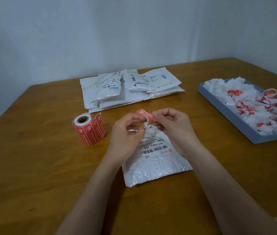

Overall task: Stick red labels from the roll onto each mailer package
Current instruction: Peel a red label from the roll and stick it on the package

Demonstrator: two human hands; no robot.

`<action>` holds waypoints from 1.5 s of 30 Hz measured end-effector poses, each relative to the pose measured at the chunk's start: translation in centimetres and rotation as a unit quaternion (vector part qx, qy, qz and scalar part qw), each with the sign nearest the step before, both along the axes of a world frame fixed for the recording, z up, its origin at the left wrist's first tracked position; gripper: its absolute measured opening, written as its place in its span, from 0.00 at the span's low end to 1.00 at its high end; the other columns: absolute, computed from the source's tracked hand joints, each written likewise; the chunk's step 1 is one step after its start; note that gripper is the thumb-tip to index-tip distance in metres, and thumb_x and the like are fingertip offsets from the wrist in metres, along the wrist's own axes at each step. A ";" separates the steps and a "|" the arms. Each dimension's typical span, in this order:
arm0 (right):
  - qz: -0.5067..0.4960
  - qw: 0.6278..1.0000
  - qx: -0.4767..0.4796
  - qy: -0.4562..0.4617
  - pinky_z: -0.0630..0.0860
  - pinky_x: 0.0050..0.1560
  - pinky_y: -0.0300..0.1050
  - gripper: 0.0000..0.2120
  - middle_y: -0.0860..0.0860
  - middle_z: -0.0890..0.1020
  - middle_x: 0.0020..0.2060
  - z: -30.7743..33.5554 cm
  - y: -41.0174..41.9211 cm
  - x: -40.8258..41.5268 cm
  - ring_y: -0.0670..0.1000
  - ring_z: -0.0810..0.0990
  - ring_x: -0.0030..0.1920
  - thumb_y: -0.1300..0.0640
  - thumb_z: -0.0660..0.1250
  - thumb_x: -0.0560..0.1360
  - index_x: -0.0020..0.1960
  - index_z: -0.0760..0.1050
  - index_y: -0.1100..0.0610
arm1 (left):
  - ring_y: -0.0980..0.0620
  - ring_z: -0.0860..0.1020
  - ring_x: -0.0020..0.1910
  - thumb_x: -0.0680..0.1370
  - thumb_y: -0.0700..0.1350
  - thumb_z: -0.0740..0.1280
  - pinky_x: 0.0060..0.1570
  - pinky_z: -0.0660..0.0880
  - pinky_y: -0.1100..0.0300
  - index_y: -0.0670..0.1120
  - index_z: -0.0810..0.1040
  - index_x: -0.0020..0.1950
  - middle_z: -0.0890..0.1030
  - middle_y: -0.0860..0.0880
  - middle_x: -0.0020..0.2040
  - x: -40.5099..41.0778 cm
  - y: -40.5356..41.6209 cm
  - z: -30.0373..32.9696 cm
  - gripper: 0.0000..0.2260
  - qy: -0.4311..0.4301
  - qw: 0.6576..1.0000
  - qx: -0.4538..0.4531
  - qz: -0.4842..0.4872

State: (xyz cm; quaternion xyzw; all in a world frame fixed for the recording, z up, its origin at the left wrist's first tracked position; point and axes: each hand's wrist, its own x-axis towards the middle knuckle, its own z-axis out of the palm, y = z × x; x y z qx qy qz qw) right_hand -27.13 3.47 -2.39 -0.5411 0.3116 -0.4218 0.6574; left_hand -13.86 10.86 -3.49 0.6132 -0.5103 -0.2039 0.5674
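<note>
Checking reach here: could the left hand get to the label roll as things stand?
Probably yes: the label roll stands just left of the left hand across bare table, though that hand's grip is busy peeling a red label.

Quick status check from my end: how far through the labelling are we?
Done: hard to say; the grey tray holds many peeled backing scraps, but no mailer shows a red label. In hand: the left hand and right hand pinch a red label, over the near mailer. Left: that mailer, plus the stack of mailers behind. The label roll stands nearby.
</note>
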 end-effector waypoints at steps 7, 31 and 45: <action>0.005 0.996 -0.085 0.023 0.74 0.43 0.35 0.09 0.47 0.81 0.36 0.1 0.1 0.1 0.44 0.80 0.41 0.66 0.68 0.75 0.51 0.76 0.54 | 0.52 0.81 0.45 0.75 0.42 0.72 0.43 0.79 0.63 0.42 0.80 0.55 0.83 0.48 0.51 0.0 0.2 0.7 0.10 0.145 0.989 0.021 0.006; -0.062 0.977 -0.174 0.104 0.75 0.43 0.49 0.05 0.52 0.76 0.34 -0.6 -0.7 -0.5 0.47 0.75 0.37 0.56 0.66 0.78 0.51 0.74 0.47 | 0.52 0.73 0.30 0.74 0.34 0.70 0.30 0.74 0.60 0.45 0.82 0.42 0.76 0.48 0.30 0.6 -0.5 0.3 0.06 0.082 0.989 0.014 0.122; -0.287 0.955 -0.057 0.042 0.71 0.39 0.43 0.06 0.45 0.74 0.37 0.7 -1.3 -2.0 0.44 0.71 0.36 0.51 0.57 0.81 0.48 0.72 0.47 | 0.51 0.80 0.37 0.73 0.35 0.71 0.41 0.79 0.60 0.46 0.82 0.42 0.83 0.47 0.39 -0.9 -1.0 1.8 0.06 0.066 0.987 0.046 0.140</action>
